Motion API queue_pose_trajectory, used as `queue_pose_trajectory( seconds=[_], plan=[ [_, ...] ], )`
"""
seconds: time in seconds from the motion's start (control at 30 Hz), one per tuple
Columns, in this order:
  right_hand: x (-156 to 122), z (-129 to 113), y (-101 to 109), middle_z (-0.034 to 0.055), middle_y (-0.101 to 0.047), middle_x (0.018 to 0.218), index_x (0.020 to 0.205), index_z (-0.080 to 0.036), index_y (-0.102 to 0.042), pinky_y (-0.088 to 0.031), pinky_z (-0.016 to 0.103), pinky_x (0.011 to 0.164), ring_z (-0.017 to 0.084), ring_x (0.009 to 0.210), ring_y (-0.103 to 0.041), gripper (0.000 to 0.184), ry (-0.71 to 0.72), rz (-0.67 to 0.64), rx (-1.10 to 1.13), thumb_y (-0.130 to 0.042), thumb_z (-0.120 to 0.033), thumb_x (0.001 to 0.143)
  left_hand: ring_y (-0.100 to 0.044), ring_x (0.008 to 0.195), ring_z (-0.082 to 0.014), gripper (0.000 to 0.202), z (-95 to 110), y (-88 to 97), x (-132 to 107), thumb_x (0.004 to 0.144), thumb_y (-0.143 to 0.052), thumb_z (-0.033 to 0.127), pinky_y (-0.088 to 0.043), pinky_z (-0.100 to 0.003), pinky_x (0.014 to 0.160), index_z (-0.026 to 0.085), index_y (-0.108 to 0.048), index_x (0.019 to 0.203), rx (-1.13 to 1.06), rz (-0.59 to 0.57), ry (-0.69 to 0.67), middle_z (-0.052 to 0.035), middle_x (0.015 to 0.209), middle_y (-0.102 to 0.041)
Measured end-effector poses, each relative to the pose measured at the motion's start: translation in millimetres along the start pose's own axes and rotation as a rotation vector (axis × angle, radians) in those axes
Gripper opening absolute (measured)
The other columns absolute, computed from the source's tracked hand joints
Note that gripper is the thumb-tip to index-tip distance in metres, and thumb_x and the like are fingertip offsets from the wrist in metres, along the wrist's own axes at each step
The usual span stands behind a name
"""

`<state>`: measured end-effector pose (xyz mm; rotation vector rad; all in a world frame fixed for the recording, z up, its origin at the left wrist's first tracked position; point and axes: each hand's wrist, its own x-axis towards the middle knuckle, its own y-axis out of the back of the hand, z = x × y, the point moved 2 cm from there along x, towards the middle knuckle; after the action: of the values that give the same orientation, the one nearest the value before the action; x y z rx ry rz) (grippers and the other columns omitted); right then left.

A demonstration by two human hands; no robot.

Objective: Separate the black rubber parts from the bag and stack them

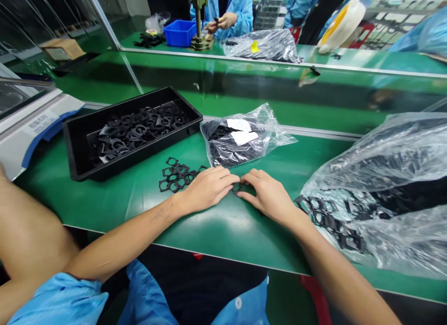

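My left hand and my right hand meet low over the green tabletop. Between their fingertips is a small black plastic ring-shaped part. The right thumb and fingers curve around its right side, while the left thumb and index finger close at its left edge, partly covering it. Just left of my left hand lies a loose cluster of similar black ring parts. Behind my hands rests a clear plastic bag filled with black parts and white paper slips.
A black tray holding many black parts stands at left. At right, a large clear bag lies open with parts spilling out. A metal rail runs behind. Across the bench are a blue bin and a co-worker's hands. Someone's bare arm is at far left.
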<state>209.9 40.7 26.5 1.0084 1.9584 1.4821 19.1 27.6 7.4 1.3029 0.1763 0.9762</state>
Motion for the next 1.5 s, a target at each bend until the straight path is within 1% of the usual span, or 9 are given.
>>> queue_pose_trajectory(
  seconds=[0.13, 0.33, 0.5, 0.63, 0.87, 1.0, 1.17, 1.37, 1.5],
  plan=[
    [0.8, -1.9, -3.4, 0.0065, -0.067, 0.093, 0.090, -0.021, -0.061, -0.047, 0.034, 0.074, 0.023, 0.087, -0.059, 0.002, 0.021, -0.001, 0.059, -0.060, -0.019, 0.091, -0.060, 0.086, -0.0207, 0.022, -0.8, -3.9, 1.7, 0.099, -0.044, 0.023, -0.049, -0.034, 0.080, 0.019, -0.064, 0.108, 0.009, -0.079, 0.056, -0.0066, 0.090, -0.065],
    [3.0, -2.8, -11.9, 0.0080, -0.066, 0.097, 0.099, -0.021, -0.063, -0.050, 0.037, 0.076, 0.025, 0.091, -0.061, 0.018, 0.001, 0.070, 0.094, -0.066, -0.036, 0.090, -0.059, 0.080, -0.0183, 0.021, -6.5, 3.4, -0.8, 0.098, -0.053, 0.030, -0.048, -0.032, 0.073, 0.020, -0.071, 0.101, -0.053, -0.091, 0.065, -0.0048, 0.084, -0.062],
    [4.9, -6.6, -18.5, 0.0075, -0.066, 0.100, 0.100, -0.022, -0.064, -0.052, 0.037, 0.080, 0.025, 0.093, -0.062, 0.015, 0.017, 0.108, 0.106, -0.068, -0.033, 0.091, -0.061, 0.087, -0.0180, 0.025, -24.9, 21.9, 7.3, 0.098, -0.051, 0.029, -0.050, -0.031, 0.080, 0.018, -0.073, 0.093, -0.101, 0.192, 0.089, -0.0066, 0.091, -0.065],
    [7.6, -5.7, -19.9, 0.0084, -0.066, 0.103, 0.101, -0.021, -0.065, -0.053, 0.038, 0.084, 0.025, 0.097, -0.062, 0.013, 0.015, 0.140, 0.154, -0.064, -0.031, 0.093, -0.065, 0.099, -0.0187, 0.031, -59.9, 29.1, 43.1, 0.098, -0.040, 0.017, -0.051, -0.032, 0.092, 0.016, -0.070, 0.105, -0.056, 0.367, 0.191, -0.0086, 0.105, -0.070],
    [6.5, -6.7, -19.6, 0.0145, -0.060, 0.124, 0.120, -0.019, -0.064, -0.052, 0.045, 0.099, 0.029, 0.114, -0.059, 0.030, 0.038, 0.218, 0.196, -0.064, -0.027, 0.091, -0.064, 0.118, -0.0274, 0.040, -95.4, 4.4, 115.3, 0.079, -0.054, 0.008, -0.048, -0.040, 0.106, 0.015, -0.069, 0.116, 0.111, -0.087, 0.209, -0.0126, 0.122, -0.071],
    [3.0, -6.8, -18.9, 0.0189, -0.050, 0.142, 0.135, -0.016, -0.057, -0.045, 0.047, 0.111, 0.033, 0.132, -0.050, 0.050, 0.038, 0.250, 0.170, -0.068, -0.028, 0.088, -0.055, 0.131, -0.0364, 0.067, -97.7, -9.6, 135.5, 0.071, -0.068, 0.019, -0.045, -0.047, 0.109, 0.013, -0.056, 0.137, 0.156, -0.265, 0.184, -0.0211, 0.144, -0.055],
    [3.7, -4.9, -24.3, 0.0225, -0.040, 0.154, 0.142, -0.015, -0.052, -0.041, 0.052, 0.115, 0.035, 0.145, -0.039, 0.057, 0.037, 0.203, 0.172, -0.068, -0.031, 0.090, -0.052, 0.134, -0.0338, 0.081, -105.4, -19.5, 150.8, 0.072, -0.071, 0.034, -0.042, -0.043, 0.112, 0.023, -0.043, 0.147, 0.178, -0.500, 0.162, -0.0151, 0.147, -0.052],
    [8.7, -1.8, -27.7, 0.0245, -0.036, 0.159, 0.143, -0.013, -0.053, -0.037, 0.056, 0.117, 0.037, 0.149, -0.033, 0.058, 0.056, 0.193, 0.197, -0.069, -0.028, 0.088, -0.065, 0.109, -0.0294, 0.041, -86.8, -9.8, 151.0, 0.081, -0.059, 0.021, -0.050, -0.039, 0.096, 0.018, -0.064, 0.121, 0.194, -0.389, 0.131, -0.0132, 0.115, -0.069],
    [10.7, 0.9, -27.4, 0.0246, -0.033, 0.160, 0.143, -0.013, -0.052, -0.038, 0.056, 0.118, 0.038, 0.149, -0.033, 0.058, 0.054, 0.181, 0.181, -0.068, -0.027, 0.089, -0.066, 0.106, -0.0243, 0.037, -80.8, -0.9, 145.1, 0.085, -0.047, 0.011, -0.050, -0.033, 0.090, 0.021, -0.066, 0.116, 0.212, -0.279, 0.145, -0.0089, 0.111, -0.071]
  ],
)
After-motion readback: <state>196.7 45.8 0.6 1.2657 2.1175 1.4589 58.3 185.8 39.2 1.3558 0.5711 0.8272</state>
